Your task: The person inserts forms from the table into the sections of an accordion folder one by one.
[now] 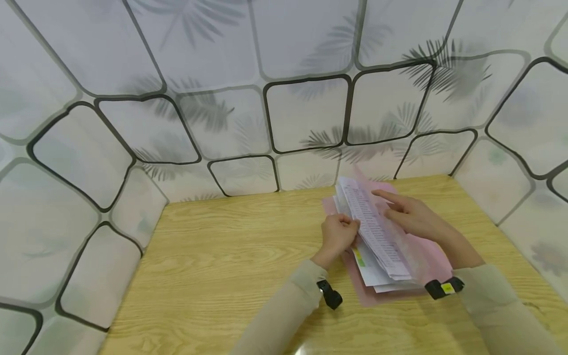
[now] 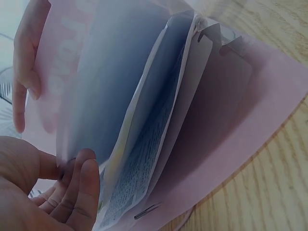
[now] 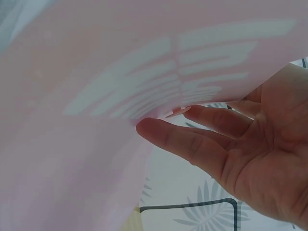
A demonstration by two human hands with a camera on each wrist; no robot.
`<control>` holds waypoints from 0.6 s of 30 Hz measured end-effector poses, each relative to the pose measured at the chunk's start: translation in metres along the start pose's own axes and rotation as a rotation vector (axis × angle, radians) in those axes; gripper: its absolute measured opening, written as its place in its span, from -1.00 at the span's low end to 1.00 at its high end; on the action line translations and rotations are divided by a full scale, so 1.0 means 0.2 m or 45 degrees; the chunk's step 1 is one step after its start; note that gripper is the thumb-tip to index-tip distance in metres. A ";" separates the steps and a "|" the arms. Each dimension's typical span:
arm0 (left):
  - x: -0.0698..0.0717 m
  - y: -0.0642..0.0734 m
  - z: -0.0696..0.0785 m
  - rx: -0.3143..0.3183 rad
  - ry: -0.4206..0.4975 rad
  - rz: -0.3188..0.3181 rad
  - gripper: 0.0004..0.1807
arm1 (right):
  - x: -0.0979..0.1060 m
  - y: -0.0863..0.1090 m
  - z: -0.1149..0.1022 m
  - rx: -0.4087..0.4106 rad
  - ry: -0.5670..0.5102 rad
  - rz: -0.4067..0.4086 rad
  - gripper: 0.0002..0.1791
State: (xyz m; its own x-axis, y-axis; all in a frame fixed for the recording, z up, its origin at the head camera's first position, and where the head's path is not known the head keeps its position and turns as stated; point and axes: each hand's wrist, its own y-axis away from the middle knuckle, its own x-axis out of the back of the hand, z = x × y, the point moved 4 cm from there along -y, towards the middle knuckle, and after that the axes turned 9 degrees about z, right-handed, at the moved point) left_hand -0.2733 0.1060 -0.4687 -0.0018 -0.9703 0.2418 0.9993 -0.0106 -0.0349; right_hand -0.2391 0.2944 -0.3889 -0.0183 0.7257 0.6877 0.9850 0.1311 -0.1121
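A pink folder (image 1: 432, 254) stands partly opened on the wooden table, with printed papers (image 1: 370, 222) and clear plastic pockets inside. In the left wrist view, my left hand (image 2: 62, 192) pinches the free edge of a clear pocket (image 2: 110, 82) between thumb and fingers. My right hand (image 1: 414, 214) holds the raised pink cover (image 3: 86, 154) at its edge, thumb against one face and fingers at the other. Pale lettering shows on that cover. Below the pinched pocket, more pockets with printed sheets (image 2: 139, 168) lie fanned apart, and a yellow-green patch (image 1: 358, 257) shows on one.
The light wood table (image 1: 213, 266) extends left of the folder. Patterned fabric walls (image 1: 306, 118) with leaf prints enclose the back and both sides. A black wrist strap (image 1: 329, 295) is on the left arm and another strap (image 1: 443, 287) on the right.
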 end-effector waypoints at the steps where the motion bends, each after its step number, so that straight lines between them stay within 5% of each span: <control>1: 0.00 0.00 0.00 -0.003 -0.004 0.001 -0.80 | 0.00 0.00 0.00 -0.008 -0.011 -0.003 -0.36; 18: 0.04 0.00 0.01 0.002 -0.023 0.023 -0.79 | -0.05 -0.01 -0.02 -0.048 -0.033 -0.027 -0.34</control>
State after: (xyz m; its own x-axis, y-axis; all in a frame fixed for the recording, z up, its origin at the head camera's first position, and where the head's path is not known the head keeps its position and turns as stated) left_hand -0.2736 0.0995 -0.4643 0.0168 -0.9659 0.2584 0.9993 0.0073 -0.0379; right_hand -0.2408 0.2854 -0.3925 -0.0430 0.7406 0.6706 0.9901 0.1212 -0.0704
